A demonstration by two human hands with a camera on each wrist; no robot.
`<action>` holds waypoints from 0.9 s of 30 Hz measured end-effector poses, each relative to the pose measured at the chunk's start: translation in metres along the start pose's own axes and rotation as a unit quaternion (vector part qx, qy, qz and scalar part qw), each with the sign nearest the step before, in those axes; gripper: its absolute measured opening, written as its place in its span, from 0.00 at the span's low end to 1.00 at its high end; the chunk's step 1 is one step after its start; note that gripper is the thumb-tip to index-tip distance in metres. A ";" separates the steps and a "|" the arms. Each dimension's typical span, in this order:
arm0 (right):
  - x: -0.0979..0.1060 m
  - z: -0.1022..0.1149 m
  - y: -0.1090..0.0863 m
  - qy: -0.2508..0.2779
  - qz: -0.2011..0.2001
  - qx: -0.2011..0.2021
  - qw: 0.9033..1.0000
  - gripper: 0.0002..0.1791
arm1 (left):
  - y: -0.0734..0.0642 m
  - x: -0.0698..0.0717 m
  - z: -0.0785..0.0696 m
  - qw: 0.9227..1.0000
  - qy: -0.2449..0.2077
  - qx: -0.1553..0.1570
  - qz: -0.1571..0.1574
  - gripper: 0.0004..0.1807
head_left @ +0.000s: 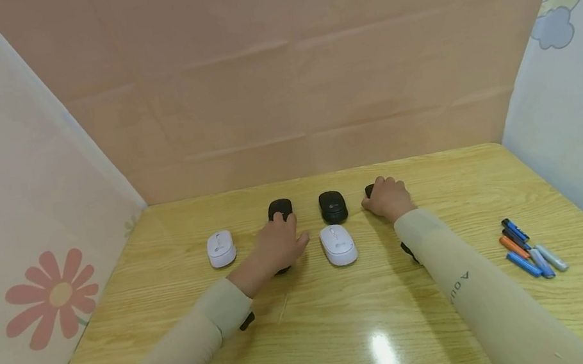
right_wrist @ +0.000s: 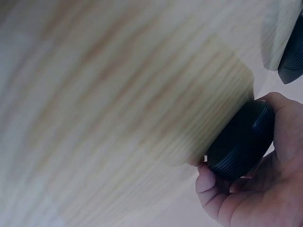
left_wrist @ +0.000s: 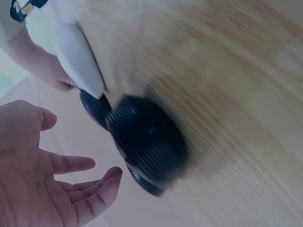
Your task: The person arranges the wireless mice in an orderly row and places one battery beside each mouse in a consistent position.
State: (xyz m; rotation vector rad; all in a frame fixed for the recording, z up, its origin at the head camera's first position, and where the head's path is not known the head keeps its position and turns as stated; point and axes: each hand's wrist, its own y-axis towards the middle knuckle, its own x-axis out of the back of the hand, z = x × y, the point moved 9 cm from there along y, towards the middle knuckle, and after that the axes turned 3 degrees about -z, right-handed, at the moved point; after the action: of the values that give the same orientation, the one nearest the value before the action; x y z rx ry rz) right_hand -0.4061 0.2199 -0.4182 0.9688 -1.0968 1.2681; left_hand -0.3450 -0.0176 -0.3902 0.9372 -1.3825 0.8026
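Note:
My left hand [head_left: 278, 246] hovers with fingers spread and loosely bent over a black computer mouse [left_wrist: 149, 137]; the left wrist view shows a gap between them. Just beyond its fingertips lies another black mouse [head_left: 280, 207]. My right hand [right_wrist: 277, 170] grips a third black mouse [right_wrist: 241, 139], thumb on one side and fingers on the other. In the head view that hand covers most of it. Between the hands lie a black mouse [head_left: 333, 207] and, nearer me, a white mouse [head_left: 339, 245].
Left of the left hand sits another white mouse [head_left: 221, 249]. Several markers [head_left: 528, 247] lie loosely grouped on the right side of the wooden table [head_left: 320, 346]. A plain backdrop [head_left: 296, 77] stands behind the table, with patterned cloth on both sides.

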 end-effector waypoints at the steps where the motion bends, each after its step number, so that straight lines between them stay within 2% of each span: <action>1: -0.001 0.000 0.000 0.002 0.002 -0.001 1.000 0.37 | -0.001 0.000 0.006 1.000 -0.003 0.006 -0.001 0.31; 6: -0.001 0.000 0.001 0.007 0.001 -0.002 1.000 0.37 | -0.008 -0.001 0.026 0.999 -0.002 0.033 0.004 0.32; 12: -0.001 -0.003 0.002 0.009 -0.006 -0.008 1.000 0.36 | -0.014 -0.007 0.033 0.999 0.012 0.039 0.029 0.33; 18: -0.003 -0.004 0.003 0.006 -0.001 -0.009 1.000 0.37 | -0.015 -0.013 0.045 0.997 -0.008 0.061 0.040 0.35; 21: -0.003 -0.003 0.003 0.004 0.002 -0.006 1.000 0.37 | -0.015 -0.014 0.058 0.997 -0.004 0.076 0.031 0.35; 27: -0.004 -0.004 0.004 0.003 0.002 -0.005 1.000 0.37 | -0.018 -0.008 0.084 0.995 0.013 0.103 0.012 0.29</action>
State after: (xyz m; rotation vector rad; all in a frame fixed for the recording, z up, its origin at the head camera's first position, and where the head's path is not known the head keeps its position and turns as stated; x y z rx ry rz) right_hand -0.4099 0.2229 -0.4230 0.9544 -1.1005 1.2676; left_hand -0.3662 -0.1001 -0.4023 1.0669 -1.3070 0.9863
